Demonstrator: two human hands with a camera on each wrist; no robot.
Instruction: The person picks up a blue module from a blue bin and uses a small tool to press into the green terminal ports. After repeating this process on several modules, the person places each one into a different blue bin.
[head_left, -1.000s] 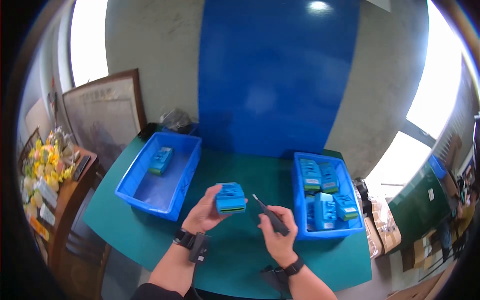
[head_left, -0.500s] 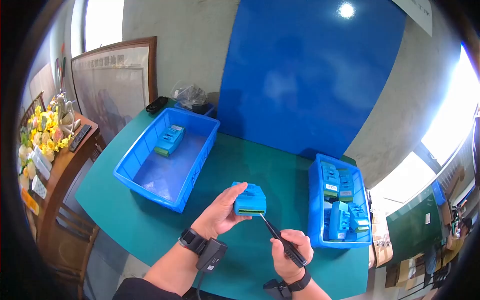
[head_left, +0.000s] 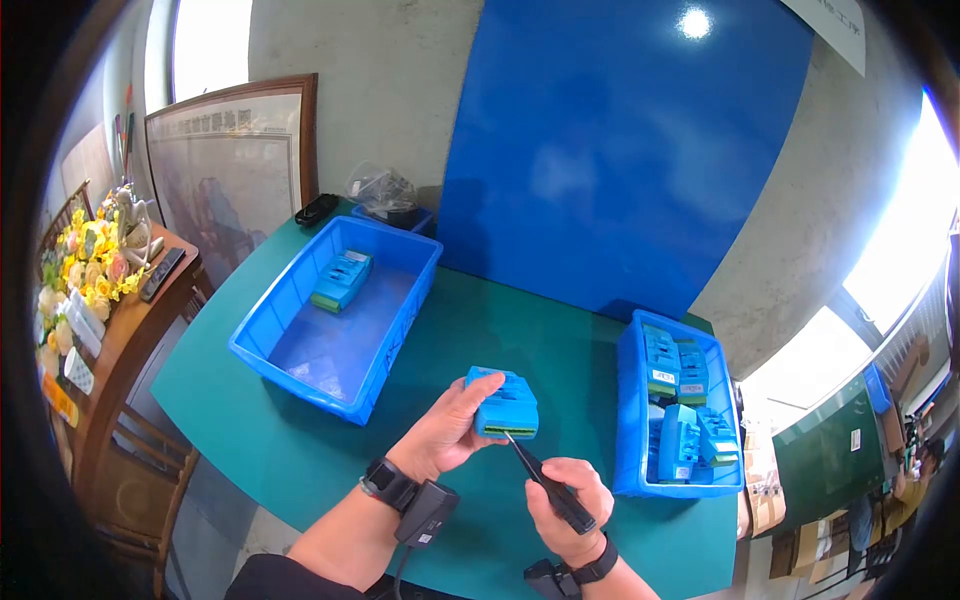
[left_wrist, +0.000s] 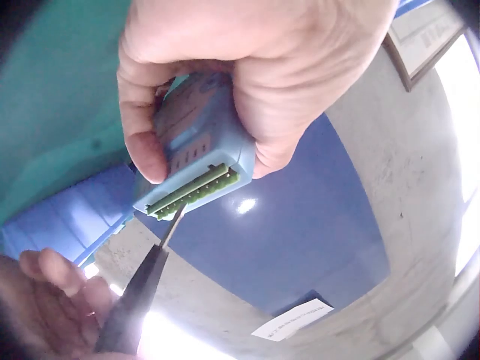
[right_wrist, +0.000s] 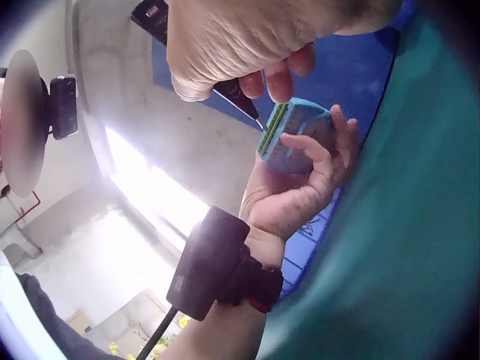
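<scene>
My left hand (head_left: 440, 438) grips a light-blue plastic module (head_left: 508, 410) above the table, thumb on top and fingers around its side. The module's end with a green terminal block (left_wrist: 196, 193) faces my right hand. A black-handled screwdriver (head_left: 548, 488) is held in my right hand (head_left: 578, 508), pinched between thumb and fingers. In the left wrist view, the metal shaft (left_wrist: 175, 225) reaches the lower edge of the terminal block, near its middle. The right wrist view shows the left fingers (right_wrist: 311, 154) wrapped around the module's body.
A blue bin (head_left: 350, 405) on the left holds one similar module (head_left: 342, 280). Several more modules (head_left: 680, 440) lie in the right blue bin (head_left: 665, 490). Both stand on a green table (head_left: 250, 440). A blue panel (head_left: 620, 150) rises behind, beside a small bin with a plastic bag (head_left: 380, 188).
The screwdriver came up from apart to the module's terminal block, then its tip shifted left along it. The head view turned, and the left hand still holds the module.
</scene>
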